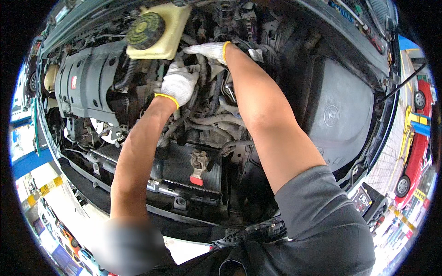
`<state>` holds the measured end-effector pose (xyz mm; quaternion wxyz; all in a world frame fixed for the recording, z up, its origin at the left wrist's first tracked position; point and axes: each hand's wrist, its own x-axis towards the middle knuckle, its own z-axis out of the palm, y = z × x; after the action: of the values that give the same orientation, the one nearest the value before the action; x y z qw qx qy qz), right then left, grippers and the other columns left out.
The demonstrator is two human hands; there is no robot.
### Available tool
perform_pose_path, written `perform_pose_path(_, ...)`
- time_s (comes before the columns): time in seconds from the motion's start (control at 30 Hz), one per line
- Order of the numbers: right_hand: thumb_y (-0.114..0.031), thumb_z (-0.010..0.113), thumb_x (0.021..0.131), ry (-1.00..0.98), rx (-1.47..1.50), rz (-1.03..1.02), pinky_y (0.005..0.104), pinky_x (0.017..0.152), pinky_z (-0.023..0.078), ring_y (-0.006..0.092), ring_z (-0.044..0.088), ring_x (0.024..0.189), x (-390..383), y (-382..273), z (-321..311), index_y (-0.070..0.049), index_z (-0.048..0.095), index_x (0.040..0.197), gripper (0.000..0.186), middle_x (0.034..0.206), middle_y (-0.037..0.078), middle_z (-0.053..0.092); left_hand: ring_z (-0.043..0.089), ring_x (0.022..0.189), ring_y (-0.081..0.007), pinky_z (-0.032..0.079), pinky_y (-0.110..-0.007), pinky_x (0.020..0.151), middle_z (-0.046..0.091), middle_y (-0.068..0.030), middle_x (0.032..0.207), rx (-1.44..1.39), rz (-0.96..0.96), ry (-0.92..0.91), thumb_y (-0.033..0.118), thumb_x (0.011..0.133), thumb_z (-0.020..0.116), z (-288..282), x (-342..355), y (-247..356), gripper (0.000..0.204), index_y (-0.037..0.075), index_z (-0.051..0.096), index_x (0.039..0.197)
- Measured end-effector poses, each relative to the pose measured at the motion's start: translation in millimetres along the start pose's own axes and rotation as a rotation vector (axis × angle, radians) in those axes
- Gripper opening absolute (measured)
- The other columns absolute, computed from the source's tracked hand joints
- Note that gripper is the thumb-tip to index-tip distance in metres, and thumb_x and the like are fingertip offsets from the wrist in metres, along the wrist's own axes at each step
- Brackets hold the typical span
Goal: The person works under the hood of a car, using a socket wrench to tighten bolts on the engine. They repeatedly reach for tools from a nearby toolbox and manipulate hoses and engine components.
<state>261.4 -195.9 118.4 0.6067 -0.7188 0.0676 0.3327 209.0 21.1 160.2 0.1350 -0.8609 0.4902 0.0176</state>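
A dark car's open engine bay [184,218] takes up most of what I see. On the right sits a big, dark grey plastic cover [343,101], and on the left is a smaller grey plastic engine cover [90,83]. Up top, a pale yellow plastic tank [172,37] stands out, with a round, black, bumpy cap [146,31]. Just below it are two hands in white gloves with yellow cuffs. The left hand [179,85] has curled fingers, maybe because the space is so tight. The right hand [205,51] reaches in flat from the other side, its fingers long and close together, maybe to fit the narrow gap. Between and under them run bendy, dark ribbed tubes [194,95], right beside the left hand. I can't tell if either grip is pinching anything, since the left fingertips go down among the parts and the right palm is turned away. The tubes' far ends are hidden too, and I can't see what holds the tank up.
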Motion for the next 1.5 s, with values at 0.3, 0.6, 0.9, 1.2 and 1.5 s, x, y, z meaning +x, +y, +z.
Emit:
perform_pose_path(0.3, -0.085, 0.042, 0.111, 0.047, 0.060, -0.045, 0.0476, 0.137, 0.028, 0.0324, 0.036, 0.168, -8.1, -12.0, 5.6, -0.012, 0.036, 0.182, 0.101, 0.186, 0.019, 0.037, 0.071, 0.131, -0.0417, 0.044, -0.054, 0.127, 0.078, -0.0253, 0.130, -0.216, -0.031, -0.092, 0.011, 0.096, 0.061, -11.6, -22.2, -0.6, 0.051, 0.004, 0.073, 0.145)
perform_pose_path(0.6, -0.052, 0.044, 0.119, 0.101, 0.258, 0.190, 0.0508, 0.104, 0.049, 0.0310, 0.063, 0.123, 38.5, 20.9, -13.6, -0.007, 0.066, 0.148, 0.058, 0.147, 0.013, 0.067, 0.080, 0.105, -0.0480, 0.062, -0.059, 0.095, 0.082, -0.0289, 0.116, -0.601, -0.529, 0.006, 0.044, 0.109, 0.064, -41.2, -35.8, 50.3, 0.061, 0.006, 0.060, 0.156)
perform_pose_path(0.9, -0.037, 0.057, 0.116, 0.142, 0.016, -0.038, 0.0451, 0.067, 0.062, 0.0236, 0.074, 0.079, 72.3, 47.8, -39.5, -0.010, 0.080, 0.122, 0.036, 0.104, 0.007, 0.082, 0.070, 0.137, -0.0462, 0.054, -0.051, 0.118, 0.072, -0.0333, 0.147, -0.922, -0.659, -0.276, 0.062, 0.093, 0.075, -35.9, 3.1, 36.3, 0.089, -0.003, 0.067, 0.153)
perform_pose_path(1.2, -0.038, 0.055, 0.116, 0.258, -0.110, -0.025, 0.0425, 0.098, 0.055, 0.0182, 0.067, 0.109, 79.1, 48.2, -15.4, -0.005, 0.080, 0.137, 0.046, 0.129, 0.009, 0.080, 0.072, 0.136, -0.0430, 0.054, -0.049, 0.118, 0.076, -0.0290, 0.143, -0.983, -0.674, -0.270, 0.057, 0.087, 0.079, -5.8, 2.3, 23.5, 0.078, -0.001, 0.078, 0.140)
perform_pose_path(1.5, -0.032, 0.045, 0.113, 0.374, -0.624, 0.017, 0.0497, 0.117, 0.054, 0.0346, 0.066, 0.144, 83.4, 45.5, -19.7, -0.002, 0.075, 0.145, 0.053, 0.158, 0.016, 0.070, 0.075, 0.129, -0.0441, 0.059, -0.048, 0.109, 0.080, -0.0269, 0.132, -1.055, -0.753, -0.314, 0.045, 0.092, 0.078, 6.4, 28.1, 29.7, 0.053, 0.001, 0.086, 0.121)
